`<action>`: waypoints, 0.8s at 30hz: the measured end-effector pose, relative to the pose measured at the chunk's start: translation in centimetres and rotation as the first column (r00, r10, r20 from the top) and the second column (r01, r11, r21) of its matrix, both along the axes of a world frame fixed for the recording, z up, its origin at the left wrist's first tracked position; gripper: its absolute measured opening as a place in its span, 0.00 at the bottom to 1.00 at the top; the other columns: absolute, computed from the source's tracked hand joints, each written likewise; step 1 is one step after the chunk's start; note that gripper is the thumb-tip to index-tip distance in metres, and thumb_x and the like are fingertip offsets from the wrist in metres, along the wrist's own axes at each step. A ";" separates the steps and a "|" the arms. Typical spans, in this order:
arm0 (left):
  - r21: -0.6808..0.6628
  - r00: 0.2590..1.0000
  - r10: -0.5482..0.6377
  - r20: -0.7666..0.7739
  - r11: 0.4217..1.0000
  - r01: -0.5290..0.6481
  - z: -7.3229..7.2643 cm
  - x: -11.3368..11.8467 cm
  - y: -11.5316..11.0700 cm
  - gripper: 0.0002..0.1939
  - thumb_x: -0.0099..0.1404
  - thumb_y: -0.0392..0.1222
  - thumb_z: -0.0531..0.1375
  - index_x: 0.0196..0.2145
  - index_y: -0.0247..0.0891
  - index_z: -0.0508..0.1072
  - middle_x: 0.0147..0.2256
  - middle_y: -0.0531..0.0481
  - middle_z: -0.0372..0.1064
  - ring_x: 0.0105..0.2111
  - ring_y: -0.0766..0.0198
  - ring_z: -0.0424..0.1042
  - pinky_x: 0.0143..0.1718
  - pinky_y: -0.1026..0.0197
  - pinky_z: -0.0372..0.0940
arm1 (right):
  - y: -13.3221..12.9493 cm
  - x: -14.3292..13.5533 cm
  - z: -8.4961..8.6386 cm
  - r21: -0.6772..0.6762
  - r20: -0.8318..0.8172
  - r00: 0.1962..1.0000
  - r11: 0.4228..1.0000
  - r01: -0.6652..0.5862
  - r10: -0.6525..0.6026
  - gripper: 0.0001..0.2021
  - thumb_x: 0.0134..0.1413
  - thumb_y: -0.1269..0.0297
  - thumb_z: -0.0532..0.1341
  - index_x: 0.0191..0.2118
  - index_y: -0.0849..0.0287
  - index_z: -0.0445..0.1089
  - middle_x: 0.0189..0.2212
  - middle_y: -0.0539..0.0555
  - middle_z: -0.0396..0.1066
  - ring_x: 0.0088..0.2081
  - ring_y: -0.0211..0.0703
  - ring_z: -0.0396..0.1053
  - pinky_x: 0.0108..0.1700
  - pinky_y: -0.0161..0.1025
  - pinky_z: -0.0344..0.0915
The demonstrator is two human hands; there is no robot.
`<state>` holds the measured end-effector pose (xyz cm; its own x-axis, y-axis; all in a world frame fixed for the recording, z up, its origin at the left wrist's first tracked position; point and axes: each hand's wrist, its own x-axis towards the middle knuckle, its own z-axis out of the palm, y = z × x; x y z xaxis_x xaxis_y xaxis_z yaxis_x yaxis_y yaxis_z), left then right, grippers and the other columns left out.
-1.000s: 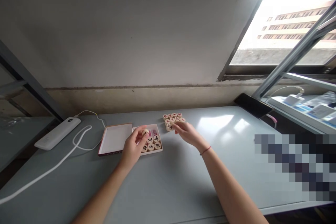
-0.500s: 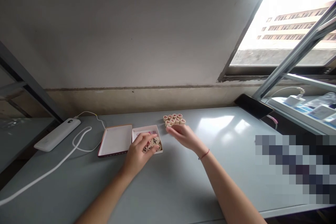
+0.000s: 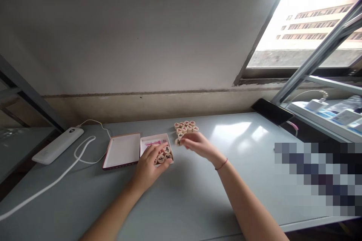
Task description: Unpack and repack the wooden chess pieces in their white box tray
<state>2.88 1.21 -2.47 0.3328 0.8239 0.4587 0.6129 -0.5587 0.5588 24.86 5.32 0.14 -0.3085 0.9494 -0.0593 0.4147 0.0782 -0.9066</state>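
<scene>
Head view: red-marked discs (image 3: pixel 184 129) grouped on the table (image 3: pixel 223 192), black-marked discs (image 3: pixel 160 159) left in the box (image 3: pixel 143 144) under the spread left hand (image 3: pixel 149 162), while the right hand (image 3: pixel 198 144) pinches another disc (image 3: pixel 177 142).

A shallow white box (image 3: pixel 149 138) lies open on the surface (image 3: pixel 181 203), with round pale pieces (image 3: pixel 161 158) showing black characters face up around its four o'clock. At its two o'clock, red-marked pieces (image 3: pixel 184 129) sit flat in close rows. At their seven o'clock is a black-marked piece (image 3: pixel 177 142), partly hidden.
</scene>
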 end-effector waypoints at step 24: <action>0.020 1.000 -0.006 -0.013 1.000 0.006 0.0 0.0 0.0 0.12 0.67 0.38 0.51 0.44 0.43 0.72 0.40 0.49 0.70 0.42 0.62 0.70 0.46 0.60 0.66 | 1.8 2.1 -3.3 0.108 0.524 0.832 0.983 0.145 -0.180 0.17 0.49 0.54 0.59 0.18 0.57 0.55 0.19 0.48 0.62 0.22 0.36 0.55 0.24 0.33 0.48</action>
